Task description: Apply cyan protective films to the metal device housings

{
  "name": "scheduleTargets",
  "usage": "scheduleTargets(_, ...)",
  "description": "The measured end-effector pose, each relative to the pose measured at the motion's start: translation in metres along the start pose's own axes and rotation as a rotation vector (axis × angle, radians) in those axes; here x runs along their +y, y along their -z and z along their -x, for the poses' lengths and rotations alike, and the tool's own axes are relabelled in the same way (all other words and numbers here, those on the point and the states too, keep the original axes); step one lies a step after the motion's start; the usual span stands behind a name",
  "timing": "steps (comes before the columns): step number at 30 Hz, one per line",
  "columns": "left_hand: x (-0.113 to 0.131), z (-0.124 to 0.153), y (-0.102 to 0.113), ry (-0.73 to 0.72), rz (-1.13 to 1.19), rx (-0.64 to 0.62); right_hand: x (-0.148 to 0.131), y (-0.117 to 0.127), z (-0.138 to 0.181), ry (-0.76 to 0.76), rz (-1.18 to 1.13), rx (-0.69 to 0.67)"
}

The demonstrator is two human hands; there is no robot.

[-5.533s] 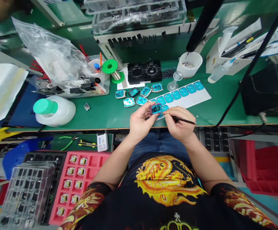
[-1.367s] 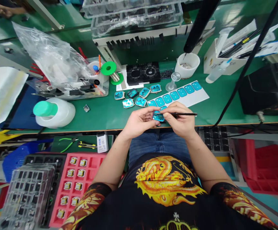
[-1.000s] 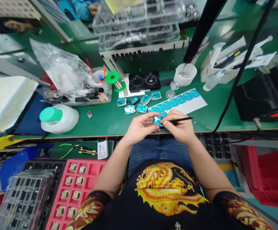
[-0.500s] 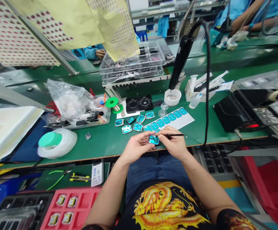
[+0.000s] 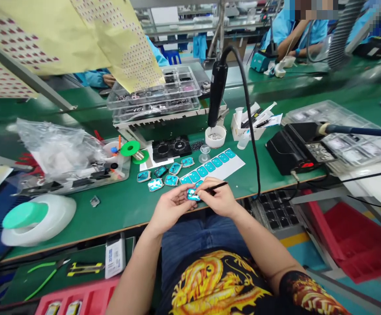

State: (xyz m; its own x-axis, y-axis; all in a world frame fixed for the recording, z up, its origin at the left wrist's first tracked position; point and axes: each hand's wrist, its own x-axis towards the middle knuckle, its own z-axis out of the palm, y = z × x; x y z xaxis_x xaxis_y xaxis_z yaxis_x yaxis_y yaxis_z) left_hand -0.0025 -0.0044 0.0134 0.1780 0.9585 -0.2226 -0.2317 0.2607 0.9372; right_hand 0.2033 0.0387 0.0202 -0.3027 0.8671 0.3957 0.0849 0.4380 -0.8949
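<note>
My left hand [image 5: 171, 204] grips the edges of a small smartwatch case [image 5: 193, 195] covered in shiny blue film, just above the bench's front edge. Dark, slim tweezers [image 5: 219, 185] are pinched in my right hand [image 5: 220, 202], their far end pointing up and right. Their tip is at the top of the case, partly hidden by my fingers; I cannot tell whether it touches. Behind my hands lies a white strip [image 5: 234, 168] bearing a row of blue film pieces. Several similar blue-faced watch cases [image 5: 171, 180] lie to its left.
A black handheld tool [image 5: 217, 94] hangs on a cable above a white cup [image 5: 215, 137]. Left are a solder spool [image 5: 134, 152], a bagged parts tray [image 5: 68, 186] and a white bottle with a green lid [image 5: 51, 223]. A black soldering unit [image 5: 285, 146] stands right. Co-workers sit beyond.
My view has swung right, so the bench things appear further left. The tweezers now slant more upward, and their tip reaches over the face of the watch case. Both hands keep their hold.
</note>
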Motion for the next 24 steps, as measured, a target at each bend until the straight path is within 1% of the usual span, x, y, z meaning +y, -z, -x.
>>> scheduleTargets(3,0.0,-0.001,0.0,-0.008,0.034,-0.008,0.0,0.004,-0.001,-0.013,-0.037,0.008)
scheduleTargets(8,-0.001,-0.003,-0.002,-0.054,0.071,0.004,0.003,0.013,-0.003,-0.031,-0.179,0.082)
scheduleTargets(11,-0.003,-0.003,-0.003,-0.091,0.048,0.018,0.006,0.014,-0.004,-0.024,-0.196,0.058)
scheduleTargets(14,-0.005,-0.002,-0.002,-0.109,0.015,0.016,0.006,0.011,-0.003,-0.059,-0.198,0.037)
scheduleTargets(18,-0.005,-0.001,-0.001,-0.103,-0.013,0.013,0.003,0.007,-0.002,-0.119,-0.23,0.038)
scheduleTargets(24,-0.003,-0.001,-0.002,-0.094,-0.014,0.002,0.003,0.005,-0.002,-0.129,-0.2,0.031)
